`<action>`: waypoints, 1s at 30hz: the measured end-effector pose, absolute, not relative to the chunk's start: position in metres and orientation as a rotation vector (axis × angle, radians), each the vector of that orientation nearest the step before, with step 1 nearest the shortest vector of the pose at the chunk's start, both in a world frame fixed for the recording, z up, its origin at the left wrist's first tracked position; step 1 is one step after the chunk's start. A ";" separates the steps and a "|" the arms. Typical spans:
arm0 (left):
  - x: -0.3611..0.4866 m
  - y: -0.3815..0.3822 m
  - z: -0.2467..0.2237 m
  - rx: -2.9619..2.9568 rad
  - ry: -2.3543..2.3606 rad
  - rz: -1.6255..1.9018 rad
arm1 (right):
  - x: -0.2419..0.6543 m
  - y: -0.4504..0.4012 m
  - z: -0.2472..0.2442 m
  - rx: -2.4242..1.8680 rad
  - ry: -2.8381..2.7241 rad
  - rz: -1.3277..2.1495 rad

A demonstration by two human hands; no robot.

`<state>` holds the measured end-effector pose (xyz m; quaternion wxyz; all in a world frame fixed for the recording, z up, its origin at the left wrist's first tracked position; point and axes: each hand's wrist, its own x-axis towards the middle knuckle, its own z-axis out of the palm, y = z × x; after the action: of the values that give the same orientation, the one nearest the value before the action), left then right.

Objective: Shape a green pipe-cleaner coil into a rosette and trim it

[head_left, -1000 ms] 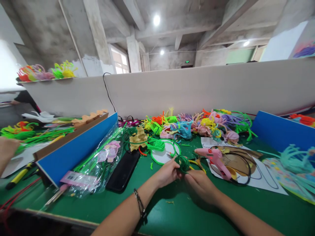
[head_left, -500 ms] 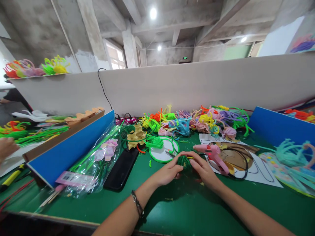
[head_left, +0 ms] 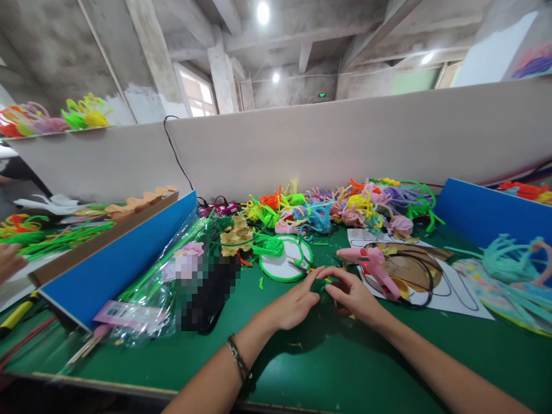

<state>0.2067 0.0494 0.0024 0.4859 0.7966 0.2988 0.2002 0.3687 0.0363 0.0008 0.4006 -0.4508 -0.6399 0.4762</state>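
Note:
Between my hands is a dark green bundle of chenille stems [head_left: 318,286], now mostly hidden by the fingers. My left hand [head_left: 295,303] is closed on its left side, thumb in front. My right hand [head_left: 356,294] curls around from the right, its thumb and fingertips meeting the bundle. Just beyond lies a white disc edged in bright green [head_left: 276,273], with a bright green coil of chenille stem [head_left: 266,246] at its upper left. Scissors [head_left: 297,266] rest partly on the disc, their handles close to my fingers.
A pink glue gun [head_left: 373,267] lies at right on paper and cardboard. Colourful chenille bundles [head_left: 319,215] line the back. A phone [head_left: 209,293], partly pixelated, and a plastic bag [head_left: 150,293] sit left. Blue panels [head_left: 125,253] flank the workspace. Another person's hand [head_left: 11,261] shows far left.
My fingers have closed further over the dark green bundle, so less of it shows. The view has shifted slightly. The other person's hand at far left has moved a little.

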 end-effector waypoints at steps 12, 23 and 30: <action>0.207 0.046 0.000 1.954 0.710 0.534 | 0.371 0.035 0.001 -1.077 -1.648 1.267; 0.208 0.047 -0.001 1.949 0.647 0.591 | 0.370 0.035 -0.001 -1.045 -1.552 1.304; 0.211 0.048 0.003 1.739 0.670 0.650 | 0.371 0.034 -0.001 -1.014 -1.471 1.309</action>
<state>0.2108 0.0481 0.0026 0.5514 0.7351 0.2832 0.2747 0.3715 0.0343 -0.0012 0.4469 -0.4096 -0.5941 0.5288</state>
